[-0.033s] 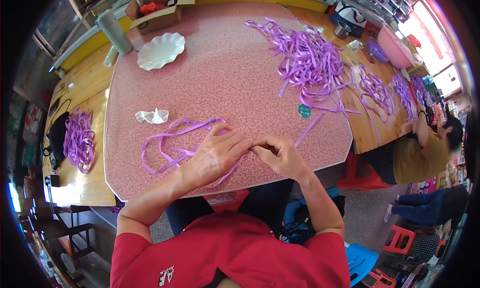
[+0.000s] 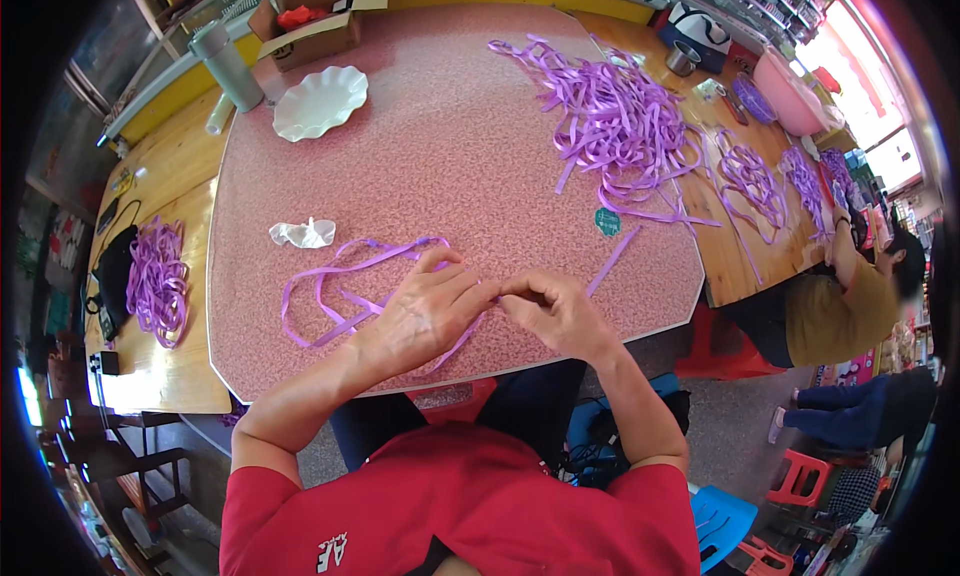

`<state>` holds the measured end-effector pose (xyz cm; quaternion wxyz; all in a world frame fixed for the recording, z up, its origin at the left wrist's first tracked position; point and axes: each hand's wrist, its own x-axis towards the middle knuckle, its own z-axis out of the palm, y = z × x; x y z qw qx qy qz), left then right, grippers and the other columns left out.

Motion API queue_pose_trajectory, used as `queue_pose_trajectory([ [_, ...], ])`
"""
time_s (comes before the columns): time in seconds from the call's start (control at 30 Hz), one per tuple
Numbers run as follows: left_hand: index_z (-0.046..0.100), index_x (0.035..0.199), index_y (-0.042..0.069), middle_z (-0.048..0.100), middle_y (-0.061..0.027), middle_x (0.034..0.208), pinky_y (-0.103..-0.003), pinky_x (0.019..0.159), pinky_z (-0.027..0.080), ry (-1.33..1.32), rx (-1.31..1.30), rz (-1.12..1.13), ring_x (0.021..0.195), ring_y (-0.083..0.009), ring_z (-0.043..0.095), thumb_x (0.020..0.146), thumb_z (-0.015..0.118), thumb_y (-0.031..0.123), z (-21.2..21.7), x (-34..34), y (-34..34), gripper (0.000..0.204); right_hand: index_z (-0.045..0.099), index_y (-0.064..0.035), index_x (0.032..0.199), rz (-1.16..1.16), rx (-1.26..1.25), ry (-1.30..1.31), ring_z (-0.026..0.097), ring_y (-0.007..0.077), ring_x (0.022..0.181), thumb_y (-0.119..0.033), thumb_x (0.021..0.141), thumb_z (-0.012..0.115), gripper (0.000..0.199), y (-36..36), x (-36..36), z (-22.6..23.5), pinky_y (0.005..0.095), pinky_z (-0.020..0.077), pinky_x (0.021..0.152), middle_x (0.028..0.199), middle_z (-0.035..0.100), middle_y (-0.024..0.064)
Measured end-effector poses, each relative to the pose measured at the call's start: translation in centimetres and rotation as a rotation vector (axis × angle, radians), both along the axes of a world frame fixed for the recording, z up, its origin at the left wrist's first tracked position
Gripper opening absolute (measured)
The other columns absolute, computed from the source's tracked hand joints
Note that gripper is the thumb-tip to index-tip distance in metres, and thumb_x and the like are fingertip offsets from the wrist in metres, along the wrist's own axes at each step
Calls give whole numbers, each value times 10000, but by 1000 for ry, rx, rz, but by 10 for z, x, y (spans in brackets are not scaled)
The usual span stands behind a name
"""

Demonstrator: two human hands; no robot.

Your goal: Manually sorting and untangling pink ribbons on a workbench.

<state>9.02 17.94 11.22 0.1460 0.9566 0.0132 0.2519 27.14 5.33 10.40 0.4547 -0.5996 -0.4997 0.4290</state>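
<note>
Both hands meet at the near middle of the pink speckled table point(image 2: 430, 166). My left hand point(image 2: 430, 301) has its fingers closed on a purple ribbon point(image 2: 344, 328), whose loops lie on the tabletop to the left. Fingertip to fingertip with it, my right hand point(image 2: 557, 318) pinches the same ribbon. Fingers hide the exact spot they work on. One straight ribbon end point(image 2: 614, 260) sticks out beyond the right hand. A crumpled white scrap point(image 2: 305, 234) lies past the loops.
A big heap of purple ribbons point(image 2: 630, 121) covers the far right, and a smaller bundle point(image 2: 158, 286) lies on the left wooden table. Farther back are a scalloped white plate point(image 2: 320, 104), a pale green bottle point(image 2: 226, 68) and a cardboard box point(image 2: 312, 48). Another person point(image 2: 840, 316) sits at the right.
My hands have shifted very slightly to the left, still pinching the ribbon. Otherwise the things on the table look the same.
</note>
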Motion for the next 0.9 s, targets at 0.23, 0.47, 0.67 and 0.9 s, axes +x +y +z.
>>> queue_pose_trajectory([
  [0.23, 636, 883, 34, 637, -106, 801, -416, 838, 500, 209, -370, -99, 808, -291, 631, 782, 668, 45, 30, -48, 26, 107, 704, -26, 919, 114, 192, -85, 530, 41, 653, -83, 887, 697, 66, 7, -8, -2, 235, 403, 555, 769, 635, 3],
  [0.47, 624, 849, 10, 618, -108, 928, -337, 787, 466, 137, -829, 209, 868, -203, 586, 893, 599, 257, 30, -170, 95, 252, 701, -40, 853, 60, 6, -1, 507, 40, 631, -87, 861, 714, 50, 1, 23, -8, 230, 386, 544, 730, 602, -21],
  [0.67, 514, 772, 45, 517, -74, 830, -334, 786, 456, -40, -1044, 285, 850, -204, 559, 914, 571, 313, 25, -209, 96, 308, 703, -25, 849, 166, 138, -238, 579, 110, 680, -129, 856, 720, 105, 11, 17, -4, 280, 442, 595, 761, 636, 29],
  [0.9, 455, 816, 89, 481, -42, 834, -319, 846, 479, -539, -1309, 370, 830, -168, 531, 944, 532, 228, 0, -281, 121, 205, 690, -7, 869, 12, 77, -311, 592, 99, 731, -85, 870, 696, 78, -13, 112, -8, 264, 467, 653, 799, 657, 28],
])
